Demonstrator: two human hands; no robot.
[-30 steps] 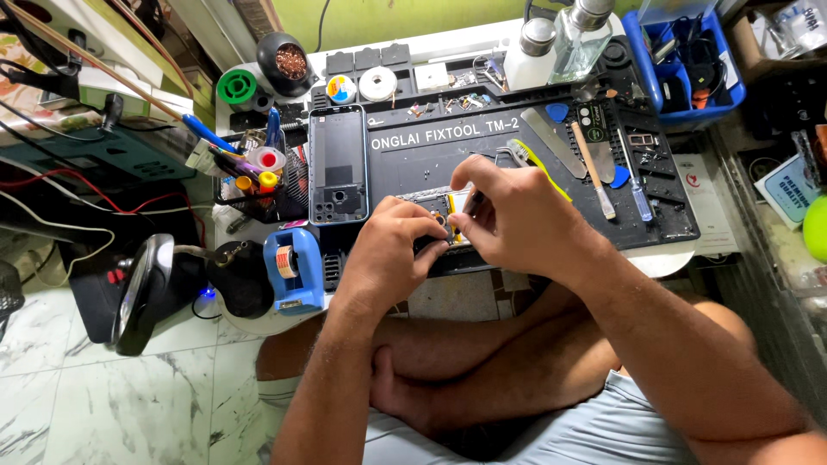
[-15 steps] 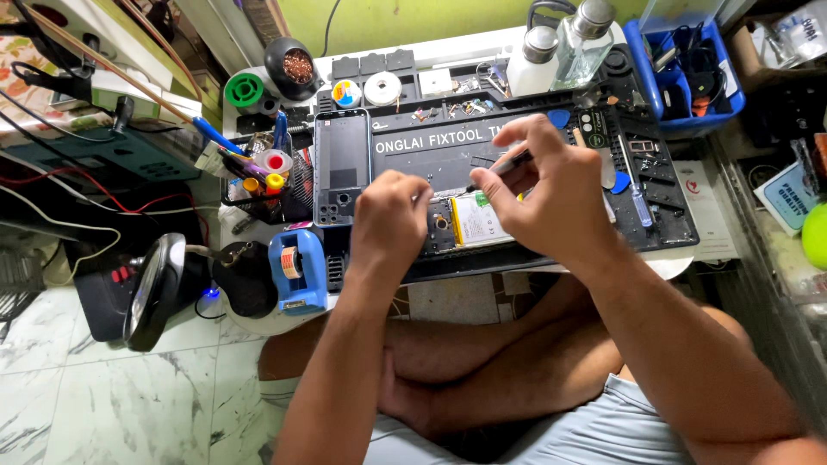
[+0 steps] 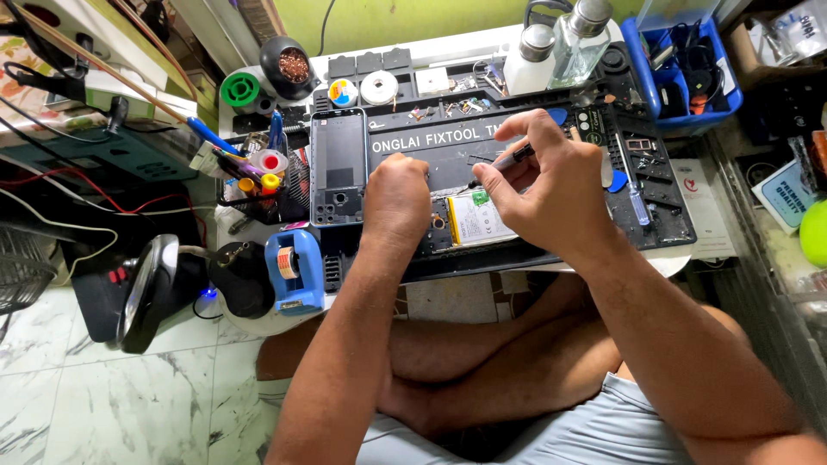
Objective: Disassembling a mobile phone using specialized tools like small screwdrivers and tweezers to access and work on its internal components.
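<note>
Holding an opened phone (image 3: 469, 220) flat on the dark repair mat (image 3: 551, 250) of the worktop, the left hand (image 3: 396, 202) lies closed and knuckles-up over the phone's left end, pinning it; its fingertips are hidden, so whether they pinch anything cannot be told

Right hand (image 3: 543, 194): fingers clamped round a thin dark screwdriver (image 3: 504, 162), held tilted, tip pointing down toward the phone's upper edge beside the white battery with its yellow border

Items placed relative to the opened phone:
- removed phone back frame (image 3: 338, 168), dark, lying flat just left of it beyond the left hand
- blue tape dispenser (image 3: 295, 269), lower left, at the worktop's edge
- two clear bottles with metal caps (image 3: 560, 52), well above it at the back
- blue bin (image 3: 685, 73) of tools, upper right
- blue picks and a blue-handled driver (image 3: 636, 202), to its right on the mat

Handling note, as judgement: the step goes best with the driver brought more nearly upright over the screw, light downward pressure, slow turns from the fingertips, and the left hand pressing the phone firmly so it cannot slide
</note>
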